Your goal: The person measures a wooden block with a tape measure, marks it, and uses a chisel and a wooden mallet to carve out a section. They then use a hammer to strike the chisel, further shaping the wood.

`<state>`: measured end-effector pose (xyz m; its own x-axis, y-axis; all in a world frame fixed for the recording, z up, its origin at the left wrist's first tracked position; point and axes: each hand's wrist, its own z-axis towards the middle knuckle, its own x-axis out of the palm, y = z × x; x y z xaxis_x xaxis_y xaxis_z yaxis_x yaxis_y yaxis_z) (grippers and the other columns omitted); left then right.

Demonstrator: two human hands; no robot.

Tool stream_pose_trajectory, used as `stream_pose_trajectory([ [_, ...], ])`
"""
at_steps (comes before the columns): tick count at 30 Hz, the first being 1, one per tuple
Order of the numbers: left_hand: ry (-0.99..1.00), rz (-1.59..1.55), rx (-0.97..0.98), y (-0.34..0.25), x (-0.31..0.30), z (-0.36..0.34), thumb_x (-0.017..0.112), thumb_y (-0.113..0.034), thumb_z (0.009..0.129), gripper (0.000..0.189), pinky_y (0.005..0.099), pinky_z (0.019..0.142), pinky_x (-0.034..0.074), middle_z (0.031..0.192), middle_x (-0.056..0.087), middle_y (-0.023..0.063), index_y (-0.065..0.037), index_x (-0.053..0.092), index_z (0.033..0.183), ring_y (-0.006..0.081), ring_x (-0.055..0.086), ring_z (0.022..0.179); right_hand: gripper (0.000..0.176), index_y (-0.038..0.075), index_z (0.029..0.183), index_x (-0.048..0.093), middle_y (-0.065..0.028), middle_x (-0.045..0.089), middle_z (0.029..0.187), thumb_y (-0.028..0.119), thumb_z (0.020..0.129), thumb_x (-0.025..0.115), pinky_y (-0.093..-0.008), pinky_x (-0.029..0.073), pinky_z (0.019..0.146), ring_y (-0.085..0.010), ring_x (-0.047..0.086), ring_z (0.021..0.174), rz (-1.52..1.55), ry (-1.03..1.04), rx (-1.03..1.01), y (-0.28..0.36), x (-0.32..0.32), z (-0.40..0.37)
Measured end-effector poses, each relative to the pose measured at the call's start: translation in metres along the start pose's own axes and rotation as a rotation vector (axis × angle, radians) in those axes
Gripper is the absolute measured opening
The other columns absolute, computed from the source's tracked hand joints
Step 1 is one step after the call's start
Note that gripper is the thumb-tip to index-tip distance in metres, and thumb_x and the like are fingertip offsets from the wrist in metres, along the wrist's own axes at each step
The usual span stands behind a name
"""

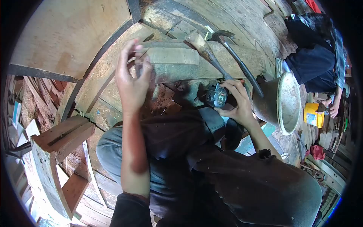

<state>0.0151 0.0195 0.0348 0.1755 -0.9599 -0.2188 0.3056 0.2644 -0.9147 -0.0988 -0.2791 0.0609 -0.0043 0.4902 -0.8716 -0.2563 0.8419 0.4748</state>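
Two loose tools lie close above the work, and that is where I judge the trouble sits: the hammer point(242, 66) and a wood-handled tool point(206, 51) rest slanted across the wooden block point(174, 62) at upper centre. A nudge to the block from either hand could send them sliding toward the right hand point(237, 101), just below the hammer's handle. The tape measure point(216, 94) is gripped only at its right side and could slip onto the dusty, sawdust-strewn planks point(109, 87). The metal basin point(289, 102) stands tilted just right of that hand, so an elbow swing could knock it. Another person point(317, 56) crouches at the upper right, near a yellow tub point(313, 115), and a shifted tool could reach that side.

The left hand point(130, 81) is raised left of centre, forearm running straight up the frame. Its wrist is straight and its back faces the camera. The fingers are loosely curled, their tips drawn together against the block's left end; I cannot tell whether they pinch anything. The right hand lies right of centre, wrist bent inward, fingers wrapped around the tape measure, which sits mid-frame just below the block.
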Motion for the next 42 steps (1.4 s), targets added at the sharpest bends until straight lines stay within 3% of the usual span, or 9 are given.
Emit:
stream_pose_trajectory([
  [1, 0.002, -0.003, 0.001, -0.007, 0.004, 0.000, 0.065, 0.002, 0.084, 0.055, 0.0328, 0.094, 0.049, 0.113, 0.061, 0.0100, -0.007, 0.051, 0.136, 0.0207, 0.060, 0.103, 0.073, 0.009, 0.122, 0.060, -0.0104, 0.058, 0.122, 0.016, 0.055, 0.088, -0.0444, 0.044, 0.097, -0.0334, 0.056, 0.111, -0.002, -0.001, 0.002, 0.002, -0.003, 0.002],
  [3, 0.359, -0.445, -0.123, -0.024, 0.009, -0.006, 0.066, 0.000, 0.086, 0.049, 0.0314, 0.092, 0.049, 0.108, 0.066, 0.0083, -0.008, 0.055, 0.133, 0.0194, 0.063, 0.100, 0.073, 0.007, 0.122, 0.059, -0.0124, 0.061, 0.121, 0.016, 0.056, 0.088, -0.0428, 0.044, 0.099, -0.0329, 0.058, 0.112, 0.120, 0.048, -0.021, 0.007, -0.007, 0.007],
  [10, 0.822, -0.416, -0.061, -0.026, 0.031, -0.030, 0.067, -0.007, 0.091, 0.041, 0.0293, 0.087, 0.050, 0.106, 0.068, 0.0084, -0.003, 0.054, 0.130, 0.0142, 0.064, 0.099, 0.073, 0.005, 0.125, 0.057, -0.0148, 0.061, 0.118, 0.012, 0.059, 0.086, -0.0405, 0.048, 0.097, -0.0329, 0.060, 0.110, 0.203, 0.165, -0.146, 0.031, -0.011, 0.021],
  [14, 0.798, -0.347, -0.146, -0.025, 0.025, -0.029, 0.070, -0.017, 0.090, 0.034, 0.0313, 0.078, 0.050, 0.091, 0.067, 0.0100, -0.007, 0.059, 0.121, 0.0197, 0.065, 0.083, 0.073, 0.004, 0.126, 0.056, -0.0147, 0.059, 0.112, 0.012, 0.060, 0.085, -0.0380, 0.048, 0.093, -0.0320, 0.059, 0.104, 0.303, 0.251, -0.113, 0.040, -0.008, 0.022],
  [19, 0.651, -0.281, -0.313, -0.010, 0.005, -0.016, 0.070, -0.015, 0.092, 0.026, 0.0211, 0.066, 0.042, 0.083, 0.057, -0.0037, -0.009, 0.060, 0.114, 0.0046, 0.050, 0.073, 0.070, 0.002, 0.122, 0.057, -0.0149, 0.059, 0.107, 0.012, 0.058, 0.082, -0.0362, 0.047, 0.090, -0.0304, 0.058, 0.097, 0.392, 0.270, -0.008, 0.029, -0.006, 0.024],
  [20, 0.545, -0.193, -0.189, 0.002, -0.005, -0.010, 0.070, -0.015, 0.092, 0.023, 0.0202, 0.062, 0.038, 0.084, 0.057, -0.0045, -0.010, 0.060, 0.111, 0.0033, 0.048, 0.071, 0.067, 0.000, 0.121, 0.058, -0.0145, 0.059, 0.107, 0.013, 0.059, 0.080, -0.0358, 0.046, 0.091, -0.0299, 0.059, 0.099, 0.389, 0.242, 0.015, 0.025, -0.006, 0.024],
  [26, 0.274, -0.166, -0.615, 0.038, -0.053, 0.006, 0.068, -0.015, 0.092, 0.026, 0.0235, 0.063, 0.042, 0.077, 0.059, 0.0006, -0.005, 0.056, 0.113, 0.0072, 0.051, 0.070, 0.047, -0.004, 0.124, 0.057, -0.0123, 0.062, 0.115, 0.016, 0.082, 0.067, -0.0327, 0.043, 0.099, -0.0201, 0.058, 0.109, 0.616, 0.189, 0.278, -0.012, 0.007, 0.017],
  [37, 0.235, 0.168, -0.510, 0.074, -0.048, -0.004, 0.072, -0.016, 0.087, 0.036, 0.0307, 0.071, 0.048, 0.080, 0.059, 0.0048, -0.002, 0.055, 0.116, 0.0148, 0.056, 0.075, 0.039, -0.004, 0.122, 0.059, -0.0071, 0.067, 0.101, 0.025, 0.096, 0.063, -0.0278, 0.048, 0.085, -0.0127, 0.061, 0.091, 0.525, 0.093, 0.541, -0.012, 0.021, 0.043],
  [42, 0.185, 0.228, -0.403, 0.072, -0.052, 0.000, 0.072, -0.017, 0.086, 0.045, 0.0321, 0.075, 0.050, 0.083, 0.059, 0.0069, -0.001, 0.056, 0.124, 0.0168, 0.058, 0.078, 0.040, -0.002, 0.122, 0.061, -0.0055, 0.068, 0.097, 0.026, 0.093, 0.068, -0.0262, 0.048, 0.081, -0.0107, 0.060, 0.086, 0.527, 0.023, 0.454, -0.013, 0.016, 0.041],
])
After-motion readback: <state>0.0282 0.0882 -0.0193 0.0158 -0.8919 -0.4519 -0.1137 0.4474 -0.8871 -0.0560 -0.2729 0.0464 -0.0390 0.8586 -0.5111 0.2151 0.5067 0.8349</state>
